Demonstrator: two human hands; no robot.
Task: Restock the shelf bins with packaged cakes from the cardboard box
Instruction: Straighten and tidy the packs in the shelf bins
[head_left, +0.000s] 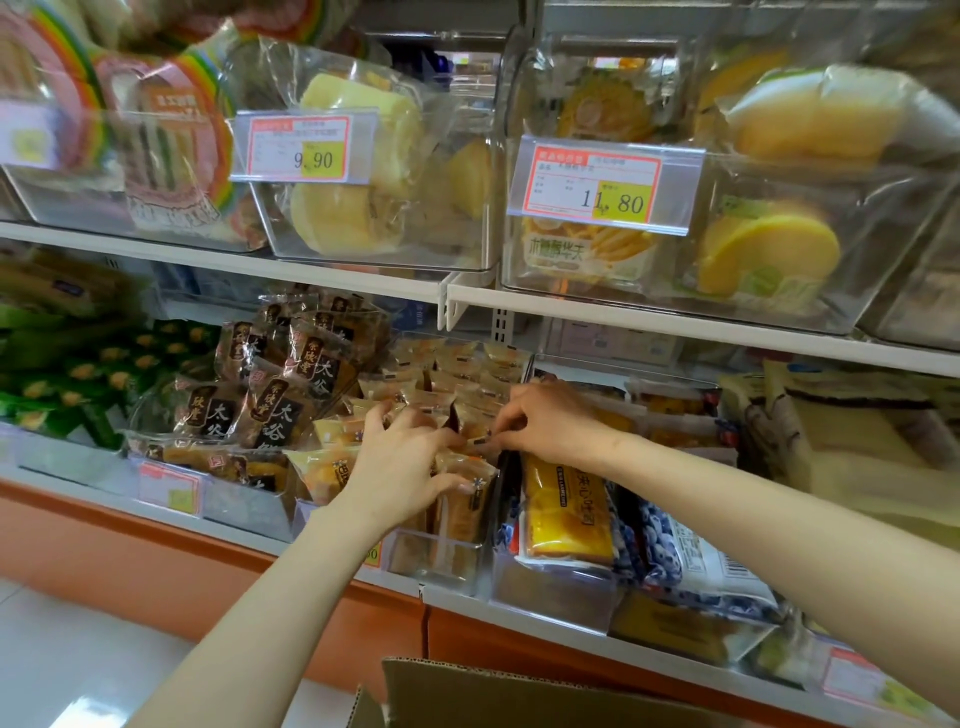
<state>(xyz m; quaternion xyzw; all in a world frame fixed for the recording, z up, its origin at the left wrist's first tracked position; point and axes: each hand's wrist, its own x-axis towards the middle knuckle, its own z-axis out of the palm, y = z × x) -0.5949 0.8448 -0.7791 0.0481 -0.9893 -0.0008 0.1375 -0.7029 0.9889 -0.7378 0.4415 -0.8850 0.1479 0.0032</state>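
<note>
Clear plastic bin (447, 566), crammed: packaged cakes (457, 519) are pressed back by the spread-open left hand (400, 462), and 1 of them is pinched by the right hand (545, 415) at 2 o'clock. Cardboard box (493, 691) is parked at 6 o'clock. Front packs could be shoved out if squeezed.

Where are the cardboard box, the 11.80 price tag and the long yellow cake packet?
cardboard box (493, 691): head view, on its open top flap.
11.80 price tag (605, 184): head view, middle of the label.
long yellow cake packet (566, 512): head view, middle of its wrapper.
</note>
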